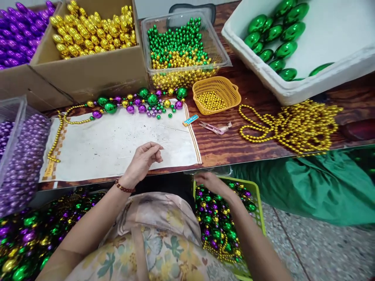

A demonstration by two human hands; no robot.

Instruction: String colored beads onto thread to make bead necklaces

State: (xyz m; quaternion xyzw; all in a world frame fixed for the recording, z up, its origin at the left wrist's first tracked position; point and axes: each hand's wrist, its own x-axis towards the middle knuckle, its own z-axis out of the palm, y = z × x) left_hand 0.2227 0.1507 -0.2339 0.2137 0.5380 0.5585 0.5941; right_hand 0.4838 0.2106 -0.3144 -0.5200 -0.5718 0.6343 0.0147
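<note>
My left hand (146, 156) is over the front of a white cloth (108, 136), thumb and fingers pinched; whatever they hold is too fine to make out. My right hand (212, 183) is below the table edge, above a yellow-green basket (259, 195) of strung beads. Its fingers look drawn together and slightly blurred, and anything in them is hidden. A thin needle (172, 128) lies on the cloth. Along the cloth's far edge runs a bead garland (109, 107) of green, purple and gold balls, its gold end trailing down the left side.
Behind are a cardboard box (93, 64), a clear bin (187, 70) and a white foam box (293, 91), all with beads. An orange basket (216, 109), pink thread snips (215, 128), a small blue packet (191, 120) and gold bead strands (307, 125) lie to the right.
</note>
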